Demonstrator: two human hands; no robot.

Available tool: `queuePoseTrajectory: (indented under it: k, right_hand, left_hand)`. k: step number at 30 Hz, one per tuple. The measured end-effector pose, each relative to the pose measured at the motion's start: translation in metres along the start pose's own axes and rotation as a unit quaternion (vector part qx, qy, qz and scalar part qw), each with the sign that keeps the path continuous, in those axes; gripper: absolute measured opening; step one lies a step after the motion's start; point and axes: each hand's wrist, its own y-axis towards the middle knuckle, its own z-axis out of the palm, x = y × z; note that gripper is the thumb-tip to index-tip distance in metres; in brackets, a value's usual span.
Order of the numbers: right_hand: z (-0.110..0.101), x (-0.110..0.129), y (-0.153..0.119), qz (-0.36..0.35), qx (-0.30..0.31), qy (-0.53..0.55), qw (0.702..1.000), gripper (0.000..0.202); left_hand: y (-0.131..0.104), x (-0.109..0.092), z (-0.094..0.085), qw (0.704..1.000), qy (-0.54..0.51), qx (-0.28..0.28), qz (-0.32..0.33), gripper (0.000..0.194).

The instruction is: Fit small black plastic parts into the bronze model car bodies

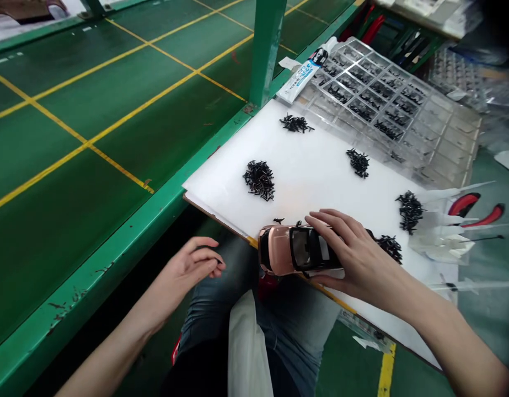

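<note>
A copper-coloured model car (pixel 281 251) with a black roof sits at the near edge of the white board (pixel 316 184). My right hand (pixel 353 253) wraps round its rear half from above, thumb on the near side, fingers on the far side. To the left of the car, my left hand (pixel 202 262) hangs off the board with thumb and fingers pinched together. A small dark bit shows at those fingertips, too small to name exactly. A few small black parts (pixel 278 220) lie just beyond the car. One black pile (pixel 389 248) is partly hidden behind my right hand.
Several more piles of small black parts (pixel 259 180) dot the board. Behind them are clear compartment trays (pixel 374 94) and a white tube (pixel 301 77). Red-handled pliers (pixel 465 205) and thin nozzles lie at right. A green post (pixel 266 52) rises beside the green belt (pixel 126 110).
</note>
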Motion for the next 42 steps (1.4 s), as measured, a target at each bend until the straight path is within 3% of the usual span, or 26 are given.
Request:
queuePoseTrajectory:
  k: [2, 4, 7, 9, 12, 16, 21, 24, 32, 42]
  right_hand:
    - [-0.006, 0.022, -0.004, 0.011, -0.065, 0.044, 0.997, 0.075]
    - [-0.011, 0.05, -0.008, 0.022, -0.146, 0.137, 0.979, 0.055]
    - [-0.01, 0.088, -0.012, 0.042, -0.214, 0.271, 0.937, 0.029]
    - [-0.006, 0.1, -0.016, 0.069, -0.244, 0.314, 0.915, 0.021]
    - [-0.002, 0.102, -0.026, 0.145, -0.287, 0.362, 0.875, 0.021]
    - [0.004, 0.099, -0.041, 0.235, -0.318, 0.43, 0.812, 0.018]
    - [0.015, 0.102, -0.048, 0.26, -0.344, 0.568, 0.701, 0.017]
    - [0.021, 0.103, -0.049, 0.271, -0.344, 0.629, 0.643, 0.018]
    - [0.025, 0.103, -0.051, 0.256, -0.374, 0.639, 0.621, 0.017]
    - [0.025, 0.106, -0.048, 0.231, -0.342, 0.681, 0.605, 0.011]
  left_hand:
    - [-0.011, -0.006, 0.006, 0.997, 0.016, -0.058, 0.038, 0.045]
    - [-0.02, -0.013, 0.024, 0.996, 0.024, -0.054, 0.071, 0.047]
    - [-0.024, -0.022, 0.062, 0.992, 0.034, 0.062, 0.103, 0.038]
    - [-0.02, -0.026, 0.084, 0.982, 0.033, 0.146, 0.115, 0.03]
    - [-0.011, -0.029, 0.103, 0.973, 0.011, 0.2, 0.117, 0.024]
    - [-0.006, -0.027, 0.112, 0.968, -0.033, 0.238, 0.07, 0.024]
    - [-0.009, -0.022, 0.119, 0.949, -0.128, 0.288, -0.011, 0.031]
    - [-0.012, -0.021, 0.122, 0.948, -0.148, 0.281, -0.017, 0.032]
    - [-0.02, -0.022, 0.125, 0.962, -0.122, 0.246, 0.003, 0.024]
    - [-0.016, -0.02, 0.128, 0.928, -0.237, 0.285, -0.049, 0.023]
